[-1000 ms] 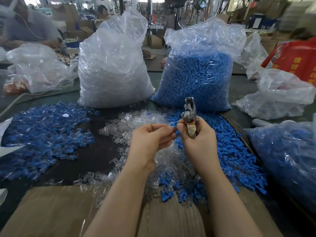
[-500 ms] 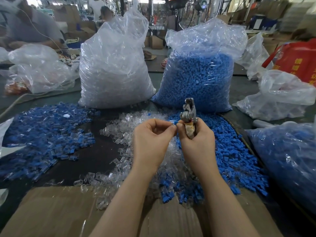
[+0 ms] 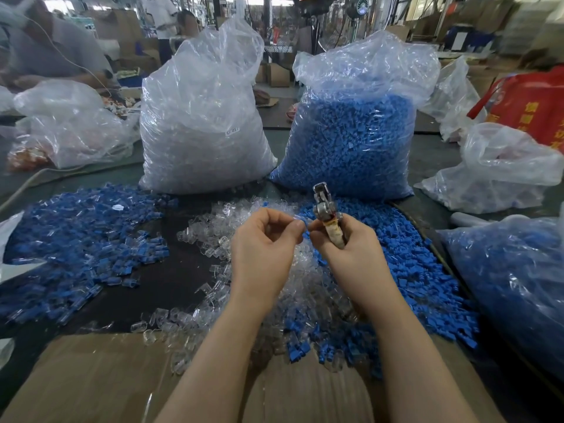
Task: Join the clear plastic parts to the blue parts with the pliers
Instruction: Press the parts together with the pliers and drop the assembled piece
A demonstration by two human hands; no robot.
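Fitting one pair together by hand appears to be the step under way, judged from the single head view. The left hand (image 3: 265, 239) pinches a small blue part (image 3: 302, 222) at its fingertips; whether a clear part is already seated on it cannot be told, as the piece is tiny and partly covered. The right hand (image 3: 345, 251) is wrapped round the handle of the pliers (image 3: 323, 206), whose metal head points up and away just beside the blue part; whether the jaws stand apart is not clear. Behind the pliers stand the sack of clear parts (image 3: 201, 123) and the sack of blue parts (image 3: 351, 138). Below the pliers lie the loose clear pile (image 3: 213, 236) and, to their right, the loose blue pile (image 3: 421, 270); a heap of mixed pieces (image 3: 76, 239), possibly finished work, lies far to their left. The next move probably calls for bringing the pinched piece squarely between the jaws and squeezing firmly without letting it slip.
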